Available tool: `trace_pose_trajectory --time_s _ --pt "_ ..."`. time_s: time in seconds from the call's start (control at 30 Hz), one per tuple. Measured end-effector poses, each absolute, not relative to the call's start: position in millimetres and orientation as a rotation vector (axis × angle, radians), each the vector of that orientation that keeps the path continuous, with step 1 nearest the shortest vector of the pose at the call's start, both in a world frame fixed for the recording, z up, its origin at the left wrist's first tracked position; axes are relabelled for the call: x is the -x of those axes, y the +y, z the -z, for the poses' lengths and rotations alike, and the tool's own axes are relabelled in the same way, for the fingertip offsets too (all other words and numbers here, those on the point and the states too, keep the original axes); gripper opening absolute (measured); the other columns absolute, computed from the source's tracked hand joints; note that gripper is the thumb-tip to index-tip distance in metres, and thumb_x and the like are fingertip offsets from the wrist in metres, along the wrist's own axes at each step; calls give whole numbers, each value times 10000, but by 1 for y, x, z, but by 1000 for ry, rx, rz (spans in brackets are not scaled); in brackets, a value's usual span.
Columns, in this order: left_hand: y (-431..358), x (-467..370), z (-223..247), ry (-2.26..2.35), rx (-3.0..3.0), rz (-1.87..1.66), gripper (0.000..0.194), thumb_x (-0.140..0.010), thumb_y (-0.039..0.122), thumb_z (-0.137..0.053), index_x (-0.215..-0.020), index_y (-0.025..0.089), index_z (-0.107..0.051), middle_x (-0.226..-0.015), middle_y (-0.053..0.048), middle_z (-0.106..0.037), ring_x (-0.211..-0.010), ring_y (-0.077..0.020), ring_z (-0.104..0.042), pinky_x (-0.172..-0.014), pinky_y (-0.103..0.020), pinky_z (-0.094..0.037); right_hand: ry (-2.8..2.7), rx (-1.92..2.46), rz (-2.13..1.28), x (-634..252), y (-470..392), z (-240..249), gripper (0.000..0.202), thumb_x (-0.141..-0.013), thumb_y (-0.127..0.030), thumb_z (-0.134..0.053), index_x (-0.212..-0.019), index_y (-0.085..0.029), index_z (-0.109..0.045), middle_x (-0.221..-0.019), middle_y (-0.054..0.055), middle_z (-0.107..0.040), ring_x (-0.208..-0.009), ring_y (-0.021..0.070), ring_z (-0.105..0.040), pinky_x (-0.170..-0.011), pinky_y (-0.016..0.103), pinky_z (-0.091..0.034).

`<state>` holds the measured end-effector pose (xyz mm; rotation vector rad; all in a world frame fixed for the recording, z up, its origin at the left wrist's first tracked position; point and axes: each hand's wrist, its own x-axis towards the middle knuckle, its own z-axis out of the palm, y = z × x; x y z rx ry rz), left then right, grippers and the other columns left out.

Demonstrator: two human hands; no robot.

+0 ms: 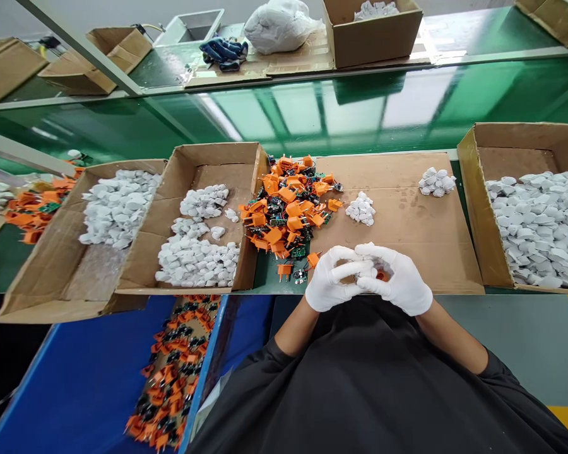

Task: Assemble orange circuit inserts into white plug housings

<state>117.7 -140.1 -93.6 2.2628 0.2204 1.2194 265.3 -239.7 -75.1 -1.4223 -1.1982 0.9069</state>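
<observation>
My left hand (pixel 335 282) and my right hand (pixel 402 282), both in white gloves, meet fingertip to fingertip at the table's front edge. Their fingers are curled in a pinch. An orange plug part (pixel 382 276) shows through the gap inside my right hand's fingers, mostly hidden by the gloves. What the left fingertips press on is covered. Just left of my hands lie a loose orange plug (pixel 284 271) and a small circuit board (pixel 300 275). Behind them rises a heap of orange plugs with boards (pixel 288 208). A small pile of white lumps (pixel 360 209) rests on the cardboard sheet (pixel 407 233).
Cardboard boxes holding white lumps stand at left (pixel 250 258), far left (pixel 42 284) and right (pixel 492 252). Another white pile (pixel 437 182) sits at the sheet's far right. Below left, a blue-edged bin (pixel 203 366) contains orange plugs. A shelf (pixel 165 66) runs along the back.
</observation>
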Motion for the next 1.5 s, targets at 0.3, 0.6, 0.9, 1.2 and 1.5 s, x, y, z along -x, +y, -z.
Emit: trace_pose_trajectory --time_s 0.3,0.6,0.9,1.2,1.5 --pt "-138 -121 101 318 -2238 -1266 274 -823 319 -709 -1070 223 -640 -973 -54 -665 -821 -143 -666 -701 -263 -563 -1014 1153 -1202 -265 -241 71 496 -813 -353 -733 -1260 -203 -577 -1006 65 -691 -869 173 -684 -823 337 -577" --pt "-136 -115 103 265 -2231 -1257 231 -807 338 -740 -1002 238 -667 -937 -33 -662 -788 -123 -657 -679 -236 -548 -958 1033 -1378 -268 -241 69 575 -749 -366 -808 -1247 -199 -574 -1016 74 -711 -884 176 -699 -817 333 -588" --pt "-136 -115 86 179 -2357 -1050 249 -789 376 -762 -971 222 -690 -776 -6 -667 -685 -110 -604 -614 -224 -498 -906 1120 -1518 -280 -235 59 409 -758 -366 -802 -1076 -204 -602 -866 10 -703 -748 125 -669 -697 267 -582" --pt "-133 -117 82 332 -2269 -835 450 -748 605 -716 -984 222 -717 -656 29 -598 -573 -100 -527 -558 -225 -419 -758 1115 -1508 -276 -232 58 519 -722 -374 -828 -1142 -191 -586 -794 -7 -705 -665 119 -665 -636 254 -572" --pt "-147 -124 84 515 -2141 -991 466 -791 629 -654 -953 199 -729 -609 39 -514 -548 -105 -466 -529 -244 -383 -663 1127 -1426 -265 -230 58 484 -750 -428 -792 -1137 -195 -620 -916 53 -756 -852 182 -714 -754 300 -595"
